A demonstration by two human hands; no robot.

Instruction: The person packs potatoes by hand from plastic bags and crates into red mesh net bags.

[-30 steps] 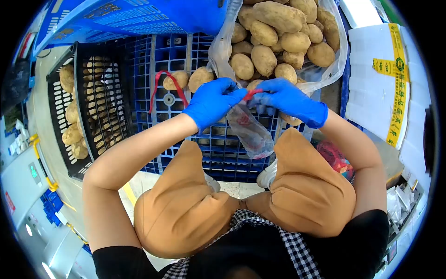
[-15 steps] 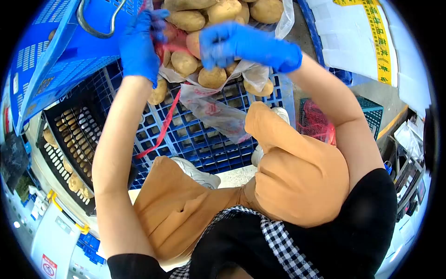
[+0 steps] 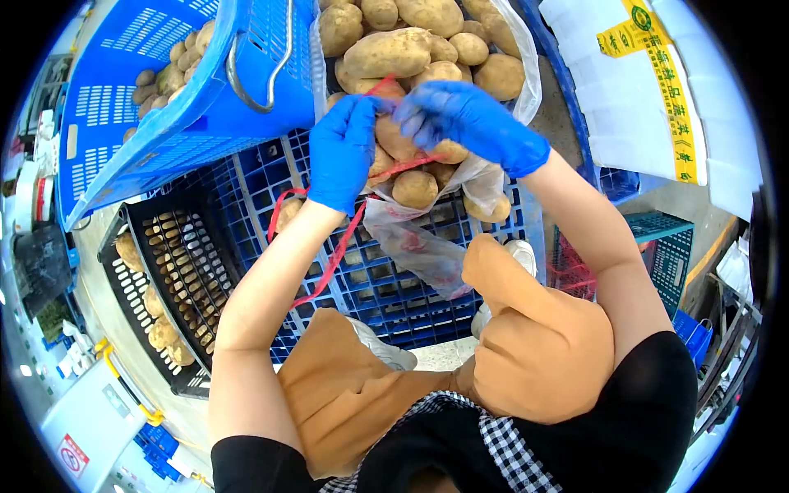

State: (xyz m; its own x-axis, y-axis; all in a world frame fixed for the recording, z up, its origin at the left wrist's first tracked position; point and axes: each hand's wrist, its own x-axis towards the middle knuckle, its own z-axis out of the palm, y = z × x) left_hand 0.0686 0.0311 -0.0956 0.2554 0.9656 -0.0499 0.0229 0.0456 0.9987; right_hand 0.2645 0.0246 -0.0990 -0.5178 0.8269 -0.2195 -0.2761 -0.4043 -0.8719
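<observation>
My left hand (image 3: 341, 156), in a blue glove, is pinched shut on a red plastic strap (image 3: 333, 261) above the potatoes. Long ends of this strap hang beside my wrist. Just to its right is my gloved right hand (image 3: 477, 127), its fingers curled and slightly blurred; whatever they hold is hidden. Beneath both hands, a large potato (image 3: 399, 138) lies by a red strand. Potatoes of mixed sizes, one of them long (image 3: 388, 52), fill an opened clear plastic bag (image 3: 530, 70). Its crumpled printed edge (image 3: 419, 246) drapes toward my knees.
A blue slatted pallet (image 3: 370, 283) lies under the bag. At left stand a tilted blue crate (image 3: 156, 168) with potatoes and a black crate (image 3: 177, 361). Red netting (image 3: 575, 271) and a green crate (image 3: 670, 246) are at right, white boxes (image 3: 608, 82) at upper right.
The view has shifted, so most things sit further right and lower. My hands have come closer together, and the left fingers now pinch the red strap beside the right fingers.
</observation>
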